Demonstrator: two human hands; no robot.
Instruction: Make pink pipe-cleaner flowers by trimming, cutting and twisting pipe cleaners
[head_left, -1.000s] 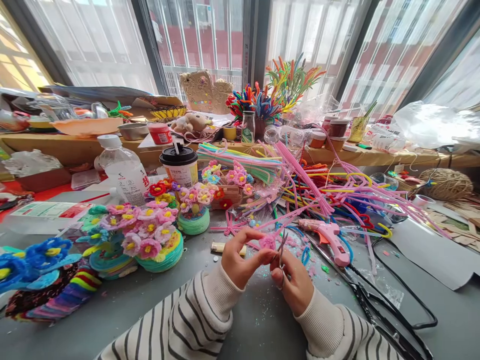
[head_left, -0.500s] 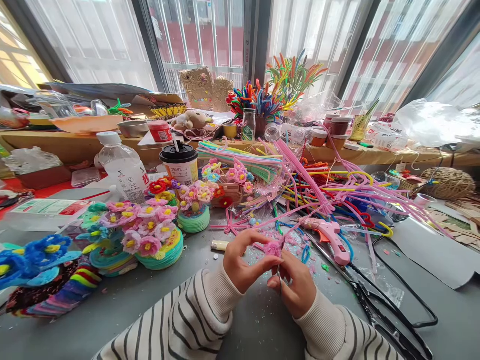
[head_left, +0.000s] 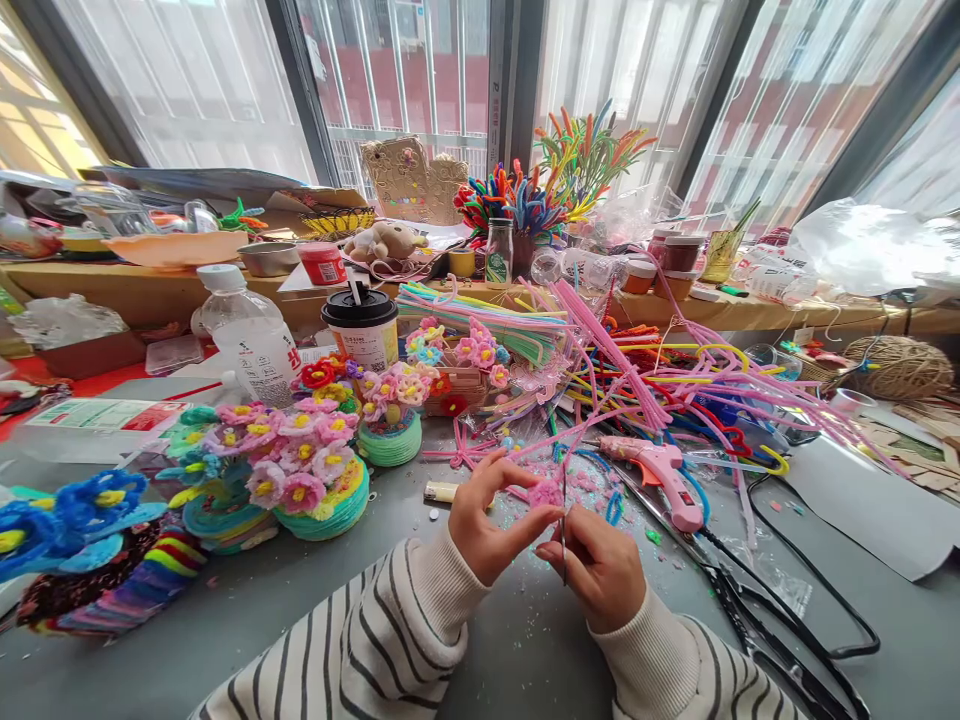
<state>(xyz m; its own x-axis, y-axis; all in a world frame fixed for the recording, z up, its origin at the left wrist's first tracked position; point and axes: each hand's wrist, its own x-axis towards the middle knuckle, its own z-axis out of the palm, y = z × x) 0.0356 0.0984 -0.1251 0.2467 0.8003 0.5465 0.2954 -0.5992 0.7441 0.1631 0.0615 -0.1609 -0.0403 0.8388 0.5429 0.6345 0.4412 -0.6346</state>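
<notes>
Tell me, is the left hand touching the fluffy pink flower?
Touching. The head view shows the left hand pinching the small pink flower between thumb and fingertips, no gap visible, while the right hand holds scissors beside it.

Centre front: the left hand [head_left: 484,525] and right hand [head_left: 600,570] are held together above the worktop [head_left: 247,600], a flower [head_left: 546,493] pinched between them.
Scissors [head_left: 563,530]: gripped in the right hand, just right of the flower.
Lighter [head_left: 442,491]: laid on the worktop just behind the left hand.
Glue gun [head_left: 656,470]: laid right of the hands, before the pipe cleaners [head_left: 660,385].
Flower stacks [head_left: 300,470]: set left of the hands.
Cup [head_left: 362,328]: stood behind the stacks, right of the bottle [head_left: 247,335].
Twine ball [head_left: 896,368]: placed far right.
Shelf [head_left: 150,285]: run behind everything, under the window.
</notes>
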